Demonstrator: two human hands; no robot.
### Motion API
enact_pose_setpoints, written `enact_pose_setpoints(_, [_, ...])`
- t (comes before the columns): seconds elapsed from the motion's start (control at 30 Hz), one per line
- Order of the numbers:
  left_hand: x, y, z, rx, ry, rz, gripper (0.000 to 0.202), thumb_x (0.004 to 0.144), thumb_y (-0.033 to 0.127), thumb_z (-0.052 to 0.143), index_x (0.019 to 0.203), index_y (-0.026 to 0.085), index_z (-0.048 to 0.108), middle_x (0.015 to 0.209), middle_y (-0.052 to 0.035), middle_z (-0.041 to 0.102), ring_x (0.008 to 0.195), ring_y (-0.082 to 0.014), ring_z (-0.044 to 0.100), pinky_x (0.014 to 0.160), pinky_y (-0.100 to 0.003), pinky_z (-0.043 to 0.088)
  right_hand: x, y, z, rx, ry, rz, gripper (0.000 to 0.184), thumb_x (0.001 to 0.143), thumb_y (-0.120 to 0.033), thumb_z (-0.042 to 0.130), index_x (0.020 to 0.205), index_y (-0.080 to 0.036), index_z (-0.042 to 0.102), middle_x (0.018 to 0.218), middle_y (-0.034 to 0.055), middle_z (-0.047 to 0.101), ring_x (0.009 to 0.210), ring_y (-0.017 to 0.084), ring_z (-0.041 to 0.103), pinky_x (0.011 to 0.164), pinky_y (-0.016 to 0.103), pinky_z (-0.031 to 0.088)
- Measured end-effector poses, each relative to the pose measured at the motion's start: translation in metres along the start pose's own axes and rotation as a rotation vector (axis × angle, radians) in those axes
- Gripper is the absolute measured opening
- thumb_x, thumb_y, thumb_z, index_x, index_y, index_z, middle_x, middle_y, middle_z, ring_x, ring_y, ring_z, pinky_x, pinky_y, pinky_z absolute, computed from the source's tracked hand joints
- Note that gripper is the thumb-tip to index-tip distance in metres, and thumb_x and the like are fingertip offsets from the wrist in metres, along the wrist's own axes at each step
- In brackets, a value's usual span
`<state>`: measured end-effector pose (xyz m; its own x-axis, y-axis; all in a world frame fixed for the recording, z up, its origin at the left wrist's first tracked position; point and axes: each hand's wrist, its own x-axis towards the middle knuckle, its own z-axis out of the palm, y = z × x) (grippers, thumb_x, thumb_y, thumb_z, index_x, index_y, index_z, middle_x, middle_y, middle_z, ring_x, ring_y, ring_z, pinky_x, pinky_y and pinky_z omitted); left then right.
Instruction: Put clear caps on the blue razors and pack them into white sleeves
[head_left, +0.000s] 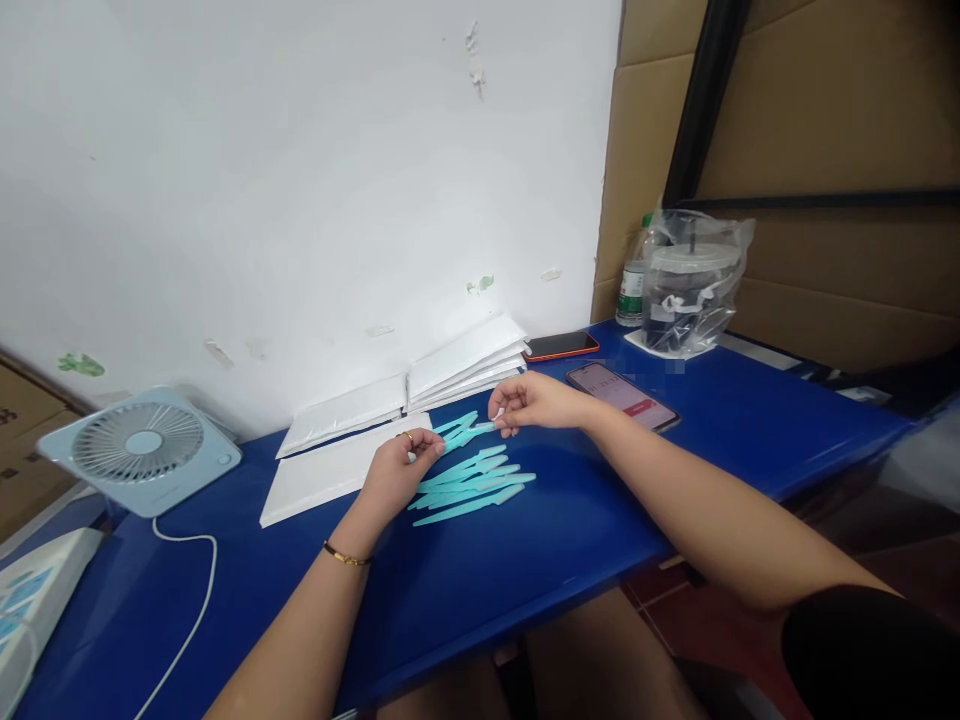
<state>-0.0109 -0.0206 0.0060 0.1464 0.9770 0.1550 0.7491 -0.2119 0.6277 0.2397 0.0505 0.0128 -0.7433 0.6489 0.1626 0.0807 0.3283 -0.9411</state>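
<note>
Several thin teal plastic sticks lie in a loose pile on the blue table. My left hand, with a ring and a gold bracelet, pinches one end of a few teal sticks held just above the pile. My right hand pinches their other, whitish end between thumb and fingertips. Both hands are closed on this small bunch.
White padded envelopes lie stacked against the wall behind the hands. A light blue desk fan with a white cable stands at left. Two phones lie at right, with a bagged drink cup and a bottle behind them.
</note>
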Motion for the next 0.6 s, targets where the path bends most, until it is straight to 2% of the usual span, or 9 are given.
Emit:
enact_pose_setpoints(0.13, [-0.003,0.005,0.002,0.046,-0.144,0.018,0.031,0.078,0.047,0.050,0.081,0.021,0.065,0.070,0.0014,0.063,0.065,-0.0134,0.054,0.059,-0.023,0.040,-0.003,-0.003,-0.002,-0.125,-0.111,0.044,0.024,0.071,-0.029,0.066,0.088,-0.013,0.062,0.067,0.0030,0.066,0.064,0.015,0.065,0.061,0.024,0.049])
enact_pose_setpoints(0.2, [-0.004,0.006,0.004,0.134,-0.191,0.049,0.028,0.079,0.046,0.050,0.079,0.022,0.066,0.069,0.0017,0.062,0.063,-0.0134,0.053,0.057,-0.024,0.039,-0.004,-0.003,-0.007,-0.333,-0.060,0.057,0.019,0.072,-0.026,0.063,0.087,-0.014,0.065,0.068,0.0029,0.067,0.062,0.014,0.064,0.058,0.023,0.046])
enact_pose_setpoints(0.3, [-0.004,0.005,0.005,0.319,-0.111,0.121,0.023,0.080,0.039,0.050,0.083,0.024,0.067,0.079,0.0002,0.064,0.068,-0.0147,0.055,0.062,-0.026,0.040,-0.003,0.002,-0.014,-0.701,0.109,0.011,0.014,0.071,-0.017,0.060,0.083,-0.015,0.068,0.076,0.0039,0.068,0.066,0.014,0.061,0.062,0.023,0.042])
enact_pose_setpoints(0.37, [-0.003,0.003,0.005,0.437,-0.050,0.147,0.023,0.082,0.035,0.048,0.090,0.025,0.067,0.091,-0.0019,0.065,0.077,-0.0168,0.057,0.068,-0.028,0.041,0.000,0.008,-0.014,-0.851,0.125,-0.015,0.015,0.070,-0.015,0.061,0.082,-0.016,0.069,0.082,0.0051,0.068,0.072,0.016,0.060,0.065,0.023,0.041])
enact_pose_setpoints(0.5, [0.001,-0.001,0.004,0.616,-0.023,0.152,0.027,0.083,0.033,0.049,0.103,0.026,0.066,0.102,-0.0041,0.064,0.092,-0.0221,0.057,0.075,-0.032,0.041,0.005,0.018,-0.009,-0.930,0.074,0.000,0.014,0.070,-0.017,0.061,0.082,-0.017,0.069,0.087,0.0065,0.067,0.078,0.017,0.060,0.067,0.023,0.040])
enact_pose_setpoints(0.6, [0.003,-0.002,0.005,0.680,-0.017,0.152,0.024,0.083,0.033,0.049,0.099,0.026,0.066,0.098,-0.0039,0.065,0.092,-0.0234,0.057,0.072,-0.032,0.041,0.007,0.020,-0.005,-0.884,0.055,0.020,0.011,0.070,-0.015,0.059,0.077,-0.017,0.067,0.087,0.0053,0.067,0.079,0.017,0.060,0.066,0.022,0.040])
